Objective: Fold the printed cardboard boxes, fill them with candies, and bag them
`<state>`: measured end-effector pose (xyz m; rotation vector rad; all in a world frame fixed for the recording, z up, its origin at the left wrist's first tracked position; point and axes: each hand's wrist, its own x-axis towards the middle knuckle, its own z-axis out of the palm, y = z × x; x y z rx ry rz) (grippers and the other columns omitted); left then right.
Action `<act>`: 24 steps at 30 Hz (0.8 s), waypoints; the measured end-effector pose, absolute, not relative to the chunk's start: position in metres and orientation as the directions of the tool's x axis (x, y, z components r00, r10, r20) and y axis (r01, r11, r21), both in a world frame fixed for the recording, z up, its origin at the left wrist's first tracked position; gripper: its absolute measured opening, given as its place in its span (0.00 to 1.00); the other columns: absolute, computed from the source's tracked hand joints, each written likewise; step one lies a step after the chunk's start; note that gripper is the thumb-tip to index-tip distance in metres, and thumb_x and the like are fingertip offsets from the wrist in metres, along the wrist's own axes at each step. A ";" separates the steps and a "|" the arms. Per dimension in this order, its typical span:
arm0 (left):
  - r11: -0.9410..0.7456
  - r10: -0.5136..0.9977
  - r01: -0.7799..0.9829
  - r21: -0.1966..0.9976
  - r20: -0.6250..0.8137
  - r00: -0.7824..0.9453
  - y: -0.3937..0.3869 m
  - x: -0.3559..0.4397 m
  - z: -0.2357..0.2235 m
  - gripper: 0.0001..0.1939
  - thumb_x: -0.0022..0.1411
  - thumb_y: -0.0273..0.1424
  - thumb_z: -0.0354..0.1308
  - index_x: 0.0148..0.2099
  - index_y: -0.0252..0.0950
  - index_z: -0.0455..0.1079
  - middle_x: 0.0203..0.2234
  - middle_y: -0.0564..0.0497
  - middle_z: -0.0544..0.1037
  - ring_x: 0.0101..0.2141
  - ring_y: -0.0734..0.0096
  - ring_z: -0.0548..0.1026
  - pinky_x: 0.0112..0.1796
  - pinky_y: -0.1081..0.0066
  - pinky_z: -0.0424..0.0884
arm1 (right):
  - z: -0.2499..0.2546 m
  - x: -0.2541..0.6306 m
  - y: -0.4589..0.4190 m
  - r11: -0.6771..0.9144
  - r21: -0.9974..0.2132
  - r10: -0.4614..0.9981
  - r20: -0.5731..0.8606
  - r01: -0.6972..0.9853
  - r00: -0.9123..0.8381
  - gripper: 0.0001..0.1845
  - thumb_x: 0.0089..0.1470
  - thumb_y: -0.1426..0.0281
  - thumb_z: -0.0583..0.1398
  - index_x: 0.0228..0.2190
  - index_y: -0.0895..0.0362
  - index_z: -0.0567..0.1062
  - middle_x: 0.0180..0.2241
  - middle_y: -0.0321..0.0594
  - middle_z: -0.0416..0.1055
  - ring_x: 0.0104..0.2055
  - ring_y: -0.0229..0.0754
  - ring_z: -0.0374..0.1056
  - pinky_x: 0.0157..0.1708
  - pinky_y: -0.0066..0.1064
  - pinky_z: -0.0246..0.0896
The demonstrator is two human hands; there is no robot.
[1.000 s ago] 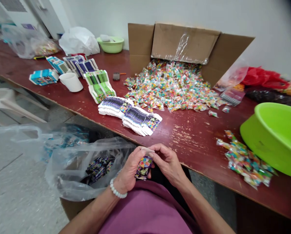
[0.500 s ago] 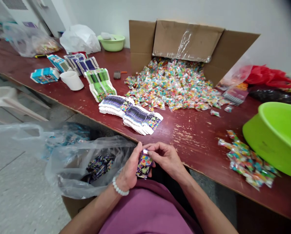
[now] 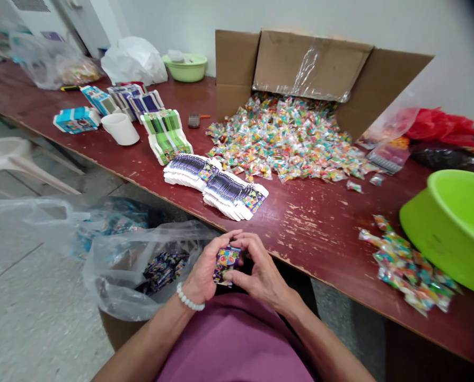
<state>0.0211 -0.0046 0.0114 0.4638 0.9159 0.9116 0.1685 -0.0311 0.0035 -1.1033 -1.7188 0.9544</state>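
Observation:
Between my hands, just off the table's front edge, is a small dark purple candy carton [image 3: 226,259] with a colourful print. My left hand [image 3: 202,269], a pale bead bracelet at its wrist, grips the carton's left side. My right hand [image 3: 263,273] closes round the right side, its thumb on the lower front and its fingers near the top. Flat purple cartons [image 3: 229,193] lie fanned out in two rows on the table beyond. To the left below, a clear plastic bag [image 3: 113,281] holds many dark purple cartons [image 3: 167,270].
Wrapped candies [image 3: 288,140] spill from a cardboard box [image 3: 312,63]. A smaller candy pile [image 3: 407,270] lies beside a green basin [image 3: 423,233] at right. Green flat cartons [image 3: 167,135], a white cup [image 3: 121,129] and blue cartons [image 3: 77,120] stand left; a white stool [image 3: 18,156] is beyond.
The white flap at the carton's top no longer shows. My right thumb has moved from the top down to the lower front, and the carton has shifted slightly left.

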 end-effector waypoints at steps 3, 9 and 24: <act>0.452 0.891 -0.255 0.855 -0.444 0.091 -0.005 -0.006 0.003 0.26 0.60 0.45 0.57 0.55 0.35 0.72 0.28 0.49 0.78 0.26 0.68 0.75 0.25 0.73 0.71 | -0.001 0.178 -0.005 0.292 -0.874 0.956 0.257 0.389 -0.139 0.30 0.52 0.61 0.67 0.53 0.52 0.66 0.49 0.45 0.67 0.46 0.48 0.66 0.45 0.40 0.67; 0.349 0.936 0.621 0.702 -0.226 -0.271 -0.003 -0.106 -0.043 0.28 0.62 0.50 0.50 0.58 0.42 0.71 0.48 0.42 0.79 0.48 0.46 0.75 0.46 0.53 0.71 | -0.014 0.226 0.091 0.146 -0.706 0.959 0.272 0.693 0.075 0.37 0.50 0.57 0.66 0.57 0.58 0.65 0.51 0.53 0.68 0.50 0.55 0.67 0.50 0.48 0.63; -0.038 0.987 0.597 0.801 0.124 -0.103 0.002 -0.068 -0.012 0.21 0.65 0.43 0.54 0.55 0.39 0.70 0.51 0.43 0.76 0.49 0.57 0.73 0.53 0.59 0.66 | -0.020 0.247 0.114 -0.037 -0.971 0.942 0.046 0.238 0.333 0.31 0.32 0.51 0.72 0.34 0.56 0.70 0.36 0.41 0.71 0.40 0.49 0.67 0.42 0.42 0.64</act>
